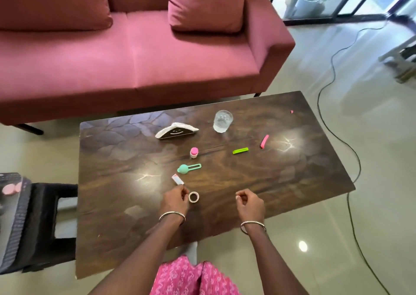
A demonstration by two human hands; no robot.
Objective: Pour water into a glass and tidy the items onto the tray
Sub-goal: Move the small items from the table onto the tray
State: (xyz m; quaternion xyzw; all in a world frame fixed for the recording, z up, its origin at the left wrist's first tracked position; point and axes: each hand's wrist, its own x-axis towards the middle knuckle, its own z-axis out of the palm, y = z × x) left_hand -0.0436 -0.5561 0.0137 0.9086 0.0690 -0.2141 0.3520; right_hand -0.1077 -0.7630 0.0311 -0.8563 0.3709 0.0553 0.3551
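Observation:
A clear glass (222, 121) stands at the far side of the dark wooden table (292, 177). Scattered on the table are a small pink-capped bottle (193, 152), a teal clip (188, 167), a small white and pink packet (177, 179), a roll of tape (193, 197), a green clip (240, 150) and a pink clip (264, 141). My left hand (175, 199) is curled just left of the tape roll, its fingertips close to the packet's near end. My right hand (248, 201) hovers to the right, fingers curled in with nothing in them.
A black napkin holder (176, 132) with white napkins stands left of the glass. A pink sofa (135, 58) lies behind the table. A dark stool (51, 216) at the left carries a grey ribbed box (13, 216). A black cable (351, 150) runs over the floor on the right.

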